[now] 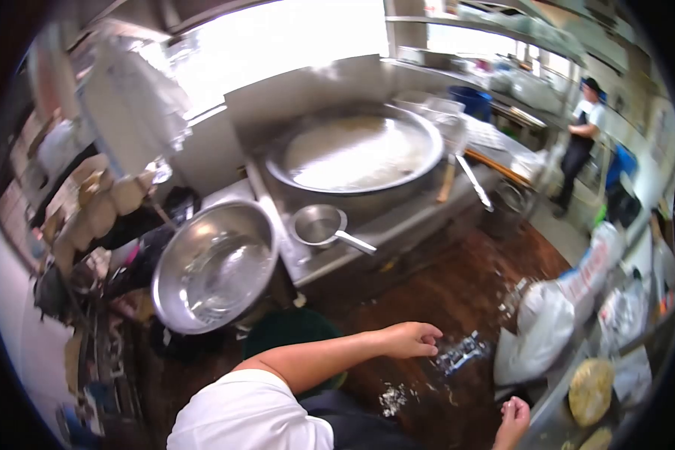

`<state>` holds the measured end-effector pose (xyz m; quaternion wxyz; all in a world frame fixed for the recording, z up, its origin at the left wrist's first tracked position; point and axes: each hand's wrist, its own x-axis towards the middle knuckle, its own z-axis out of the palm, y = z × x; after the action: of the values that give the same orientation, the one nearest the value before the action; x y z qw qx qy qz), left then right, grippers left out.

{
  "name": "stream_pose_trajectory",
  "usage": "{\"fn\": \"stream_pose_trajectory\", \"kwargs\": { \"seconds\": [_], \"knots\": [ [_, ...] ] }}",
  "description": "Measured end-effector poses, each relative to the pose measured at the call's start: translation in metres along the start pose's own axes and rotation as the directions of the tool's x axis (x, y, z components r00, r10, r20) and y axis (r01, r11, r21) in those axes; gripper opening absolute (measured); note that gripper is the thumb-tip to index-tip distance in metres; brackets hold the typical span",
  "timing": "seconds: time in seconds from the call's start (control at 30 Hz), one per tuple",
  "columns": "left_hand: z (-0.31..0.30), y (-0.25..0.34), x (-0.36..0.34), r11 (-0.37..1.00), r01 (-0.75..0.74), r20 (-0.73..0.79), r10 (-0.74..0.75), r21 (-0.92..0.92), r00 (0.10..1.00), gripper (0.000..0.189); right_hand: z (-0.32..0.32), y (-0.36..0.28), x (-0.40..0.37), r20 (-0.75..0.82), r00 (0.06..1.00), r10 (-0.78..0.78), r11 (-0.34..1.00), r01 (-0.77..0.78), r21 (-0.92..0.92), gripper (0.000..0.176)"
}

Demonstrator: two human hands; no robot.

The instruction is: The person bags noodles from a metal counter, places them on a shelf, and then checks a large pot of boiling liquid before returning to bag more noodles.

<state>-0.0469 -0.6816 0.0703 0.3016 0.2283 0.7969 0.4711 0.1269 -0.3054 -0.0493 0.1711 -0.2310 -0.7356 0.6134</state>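
Note:
My left hand [412,340] reaches out over the brown floor, its fingers loosely bent and apart, with nothing visible in them. Just right of its fingertips is a crumpled, shiny blue-and-silver wrapper [462,352]; I see a small gap between them. At the lower right my right hand [513,415] is closed with curled fingers, close to the steel counter [551,427]. Whatever it holds, if anything, is hidden. A yellowish round lump [591,391] lies on that counter, right of this hand.
A huge pan of cloudy liquid [360,150] sits on the steel stove, with a saucepan [319,225] before it. A tilted steel basin [217,266] stands left, a dark green bin [289,334] below. White sacks [544,322] stand right. Another person [581,142] stands at the back.

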Motion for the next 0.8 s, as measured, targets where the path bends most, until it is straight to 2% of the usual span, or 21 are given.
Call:
{"fn": "stream_pose_trajectory", "kwargs": {
  "seconds": [0.03,0.1,0.13,0.2,0.23,0.27,0.3,0.33,0.37,0.4,0.43,0.47,0.53,0.6,0.63,0.7,0.73,0.8],
  "knots": [
    [-0.012,-0.008,-0.012,1.0,0.015,-0.069,-0.015,0.007,0.998,0.054,0.02,0.007,0.015,0.047,0.999,-0.011,1.0,0.011,0.013,0.013],
    [-0.038,-0.025,-0.037,0.994,-0.01,-0.238,-0.017,-0.113,0.971,0.05,0.052,0.011,0.026,0.183,0.978,-0.103,0.994,0.106,-0.005,0.012],
    [-0.051,-0.025,-0.054,0.993,0.058,-0.354,-0.09,-0.101,0.931,0.047,0.069,0.006,0.03,0.215,0.962,-0.167,0.983,0.181,-0.043,0.012],
    [-0.075,-0.046,-0.086,0.96,-0.142,-0.584,-0.027,-0.243,0.812,0.048,0.101,0.005,0.042,0.301,0.942,-0.15,0.988,0.152,0.018,0.012],
    [-0.095,-0.035,-0.111,0.928,-0.202,-0.639,-0.047,-0.312,0.767,0.048,0.116,0.0,0.045,0.332,0.93,-0.16,0.987,0.162,0.022,0.013],
    [-0.119,-0.025,-0.134,0.878,-0.178,-0.679,-0.199,-0.444,0.707,0.047,0.13,-0.008,0.045,0.355,0.917,-0.18,0.984,0.174,0.049,0.013],
    [-0.142,-0.036,-0.148,0.877,-0.276,-0.797,-0.176,-0.393,0.578,0.043,0.142,-0.019,0.044,0.378,0.903,-0.204,0.979,0.191,0.074,0.014],
    [-0.169,-0.036,-0.168,0.809,-0.423,-0.859,-0.184,-0.409,0.478,0.04,0.153,-0.028,0.042,0.388,0.894,-0.224,0.974,0.214,0.07,0.014],
    [-0.197,-0.046,-0.183,0.716,-0.58,-0.916,-0.232,-0.388,0.327,0.05,0.163,-0.046,0.036,0.41,0.888,-0.21,0.978,0.189,0.091,0.014],
    [-0.223,-0.042,-0.206,0.596,-0.725,-0.938,-0.252,-0.345,0.239,0.063,0.171,-0.051,0.033,0.405,0.893,-0.195,0.98,0.162,0.116,0.014],
    [-0.249,-0.044,-0.231,0.536,-0.792,-0.942,-0.304,-0.292,0.142,0.069,0.179,-0.056,0.029,0.399,0.9,-0.175,0.982,0.13,0.138,0.014],
    [-0.267,-0.043,-0.256,0.376,-0.894,-0.943,-0.307,-0.241,0.125,0.067,0.186,-0.066,0.024,0.404,0.896,-0.185,0.981,0.142,0.134,0.014],
    [-0.311,-0.063,-0.299,0.279,-0.949,-0.934,-0.356,-0.148,0.041,0.065,0.197,-0.092,0.01,0.449,0.888,-0.1,0.993,0.059,0.106,0.014],
    [-0.363,-0.096,-0.339,0.362,-0.928,-0.929,-0.366,-0.089,-0.054,0.067,0.215,-0.133,-0.005,0.491,0.858,-0.15,0.989,0.123,0.086,0.013],
    [-0.381,-0.104,-0.353,0.434,-0.901,-0.922,-0.356,-0.019,-0.153,0.066,0.227,-0.154,-0.011,0.54,0.822,-0.182,0.983,0.168,0.075,0.013],
    [-0.426,-0.12,-0.381,0.523,-0.85,-0.902,-0.335,0.063,-0.273,0.071,0.255,-0.189,-0.02,0.565,0.786,-0.25,0.968,0.223,0.118,0.014],
    [-0.436,-0.111,-0.388,0.513,-0.856,-0.9,-0.339,0.067,-0.273,0.071,0.271,-0.21,-0.027,0.603,0.739,-0.301,0.945,0.316,0.084,0.017],
    [-0.447,-0.083,-0.396,0.538,-0.84,-0.954,-0.215,0.064,-0.21,0.065,0.311,-0.271,-0.06,0.703,0.61,-0.365,0.879,0.475,0.043,0.021]
  ]
}}
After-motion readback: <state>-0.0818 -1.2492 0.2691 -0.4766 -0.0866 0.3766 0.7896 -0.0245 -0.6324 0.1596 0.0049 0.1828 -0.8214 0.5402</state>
